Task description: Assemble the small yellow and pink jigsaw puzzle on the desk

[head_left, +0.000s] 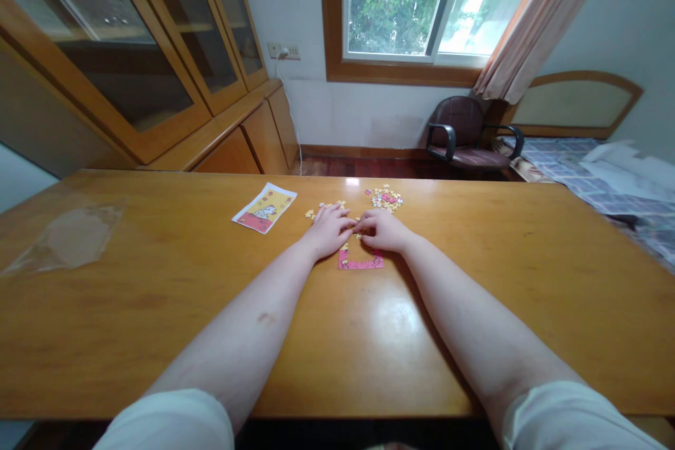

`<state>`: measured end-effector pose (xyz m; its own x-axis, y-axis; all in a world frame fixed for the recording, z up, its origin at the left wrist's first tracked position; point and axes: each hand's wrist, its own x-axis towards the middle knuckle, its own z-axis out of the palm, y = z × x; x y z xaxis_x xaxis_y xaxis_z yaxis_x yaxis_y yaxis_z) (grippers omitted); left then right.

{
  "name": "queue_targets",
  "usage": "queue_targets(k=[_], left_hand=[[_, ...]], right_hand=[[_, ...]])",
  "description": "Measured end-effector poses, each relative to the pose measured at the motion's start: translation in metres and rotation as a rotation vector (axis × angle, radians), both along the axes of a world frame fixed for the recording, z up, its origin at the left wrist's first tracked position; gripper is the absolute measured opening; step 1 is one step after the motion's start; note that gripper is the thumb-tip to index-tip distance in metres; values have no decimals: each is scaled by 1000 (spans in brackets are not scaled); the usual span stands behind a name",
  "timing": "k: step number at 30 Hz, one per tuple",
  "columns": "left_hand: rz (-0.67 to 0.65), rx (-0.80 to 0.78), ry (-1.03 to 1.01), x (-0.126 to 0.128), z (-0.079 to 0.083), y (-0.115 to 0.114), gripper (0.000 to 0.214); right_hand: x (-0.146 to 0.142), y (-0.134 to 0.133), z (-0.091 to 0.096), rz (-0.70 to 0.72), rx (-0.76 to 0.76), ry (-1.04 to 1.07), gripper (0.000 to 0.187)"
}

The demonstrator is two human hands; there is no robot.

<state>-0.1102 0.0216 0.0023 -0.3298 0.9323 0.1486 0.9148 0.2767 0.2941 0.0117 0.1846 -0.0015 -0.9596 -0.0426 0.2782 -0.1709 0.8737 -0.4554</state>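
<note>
On the wooden table, a partly joined jigsaw puzzle (361, 264) shows a pink border along its near edge, with bare wood inside. My left hand (330, 230) lies over its upper left part, fingers stretched out and apart. My right hand (384, 229) is at its upper right, fingers curled with the tips together near my left thumb; what they hold, if anything, is too small to make out. Between the hands are small yellowish pieces. Loose puzzle pieces (310, 214) lie beyond my left hand, partly covered by it. A larger pile of pieces (387, 198) sits beyond my right hand.
A picture sheet (265, 208) in yellow and pink lies left of the hands. Farther left is a clear plastic bag (71, 235) on the table (174, 295). Beyond the table stand a glass-door cabinet (211, 109), an office chair (464, 130) and a bed (595, 169).
</note>
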Motion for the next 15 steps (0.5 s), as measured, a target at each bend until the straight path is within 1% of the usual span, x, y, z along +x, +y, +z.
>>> queue_targets(k=[2,6,11,15], left_hand=[[6,-9,1,0,0,0,33],[13,-25,8,0,1,0,35],[16,-34,11,-1,0,0,36],[19,-27,15,-1,1,0,36]], right_hand=[[0,0,0,-14,8,-11,23],[-2,5,-1,-22,-15,-3,11],[-3,12,-3,-57,6,4,17],[-5,13,-6,-75,2,5,17]])
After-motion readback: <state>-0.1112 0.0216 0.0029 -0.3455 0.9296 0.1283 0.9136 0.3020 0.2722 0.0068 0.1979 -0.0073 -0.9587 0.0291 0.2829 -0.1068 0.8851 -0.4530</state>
